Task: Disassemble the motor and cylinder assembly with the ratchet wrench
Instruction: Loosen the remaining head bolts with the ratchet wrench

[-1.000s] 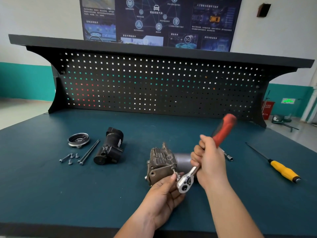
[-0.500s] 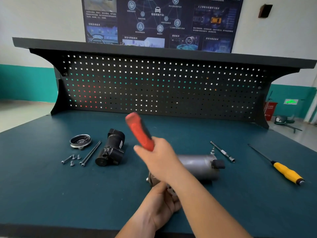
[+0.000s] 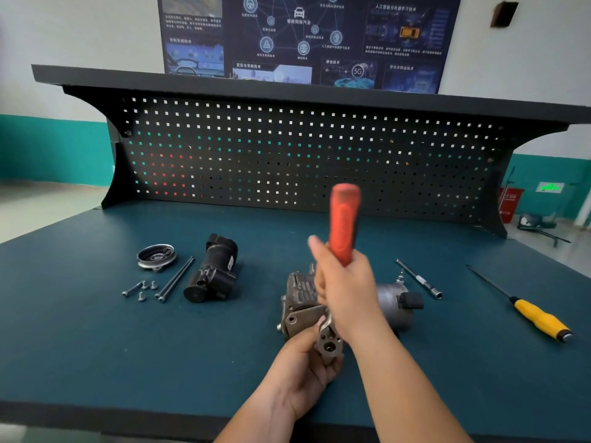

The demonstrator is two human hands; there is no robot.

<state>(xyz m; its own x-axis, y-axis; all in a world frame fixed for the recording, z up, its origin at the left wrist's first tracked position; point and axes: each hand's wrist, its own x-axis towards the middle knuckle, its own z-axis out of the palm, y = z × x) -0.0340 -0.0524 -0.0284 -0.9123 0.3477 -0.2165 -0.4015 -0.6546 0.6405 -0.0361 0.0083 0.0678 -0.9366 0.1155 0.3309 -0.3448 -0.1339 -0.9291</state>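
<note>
Bench [image 3: 96,346], dark teal top, fills the lower view; black pegboard [image 3: 287,155] stands along its far edge w/ a shelf [image 3: 287,94] over it, dark poster [image 3: 303,36] on the wall behind. Assembly [image 3: 299,298] lies on its side at bench centre, just in front of the person: finned grey cylinder end to the left, smooth motor can w/ black plug to the right, partly hidden by the forearm. R hand [image 3: 345,289] is over the assembly, fingers wrapped tight round the ratchet [image 3: 343,219] low on its red grip; grip points up and slightly away, blurred. Ratchet's metal head sits at the near end of the assembly, drive hole facing the camera. L hand [image 3: 303,375] comes up from below, fingers and thumb curled round that head, touching the assembly's near face; what the head is seated on can't be seen. Black part [image 3: 214,273] lies well left of the assembly, on its side. Screwdriver [image 3: 537,318], yellow handle, far right, blade pointing away-left. Ext bar [image 3: 419,279] lies between screwdriver and motor can, just beside the can. Round cap [image 3: 156,257] left of the black part, dished side up. Two long bolts [image 3: 176,279] side by side between cap and black part. A few short screws [image 3: 144,287] loose near the bolts' near ends, left of them
</note>
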